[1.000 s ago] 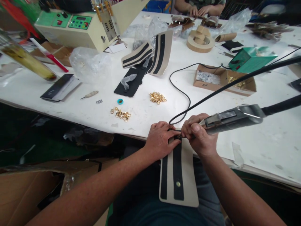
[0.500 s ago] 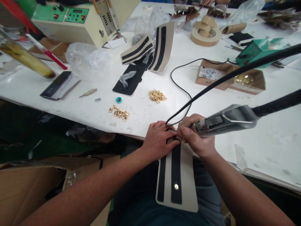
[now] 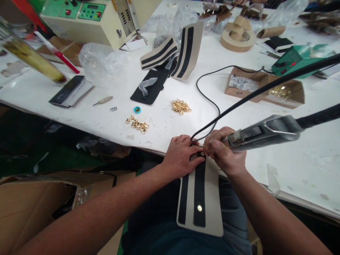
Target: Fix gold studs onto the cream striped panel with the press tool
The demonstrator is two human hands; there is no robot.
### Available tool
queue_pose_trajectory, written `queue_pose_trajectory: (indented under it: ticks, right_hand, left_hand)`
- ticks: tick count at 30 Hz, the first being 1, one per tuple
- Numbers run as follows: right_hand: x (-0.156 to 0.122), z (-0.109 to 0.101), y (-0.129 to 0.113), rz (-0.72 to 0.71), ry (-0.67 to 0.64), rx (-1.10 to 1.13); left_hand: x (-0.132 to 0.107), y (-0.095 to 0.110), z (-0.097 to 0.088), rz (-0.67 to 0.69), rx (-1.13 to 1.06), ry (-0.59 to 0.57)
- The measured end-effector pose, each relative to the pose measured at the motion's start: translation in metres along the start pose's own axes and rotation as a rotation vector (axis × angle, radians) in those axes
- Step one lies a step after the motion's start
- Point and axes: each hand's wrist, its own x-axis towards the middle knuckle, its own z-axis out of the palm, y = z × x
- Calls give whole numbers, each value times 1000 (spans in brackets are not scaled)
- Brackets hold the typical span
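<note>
A beige panel [image 3: 212,198] with two black strips lies over my lap, its upper end at the table edge. A round gold fitting [image 3: 199,208] shines near the lower end of one strip. My left hand [image 3: 182,156] grips the panel's upper end, thumb and index finger on either side of a small gold fitting [image 3: 202,154]. My right hand [image 3: 224,150] is closed around the front of a grey corded electric screwdriver [image 3: 265,132], its body tilted up towards me. The tool's tip is hidden by my fingers, close to that small fitting.
Two heaps of gold hardware [image 3: 181,106] and a blue ring-shaped cap [image 3: 137,109] lie ahead. Cardboard boxes [image 3: 243,92] of small parts stand right. A black cable [image 3: 219,109] runs to a green box [image 3: 294,62]. More panels [image 3: 188,49] and a machine [image 3: 106,32] stand behind.
The electric screwdriver has moved slightly right and my right hand is a little away from my left. The small gold fitting between them now shows. A red light shows on the green box.
</note>
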Motion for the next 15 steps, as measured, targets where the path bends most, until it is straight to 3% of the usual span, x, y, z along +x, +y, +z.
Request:
queue_pose_trajectory:
  ticks: [15]
  right_hand:
    - [-7, 6, -4, -21, -8, 23]
  left_hand:
    - [-2, 0, 4, 20, 35, 43]
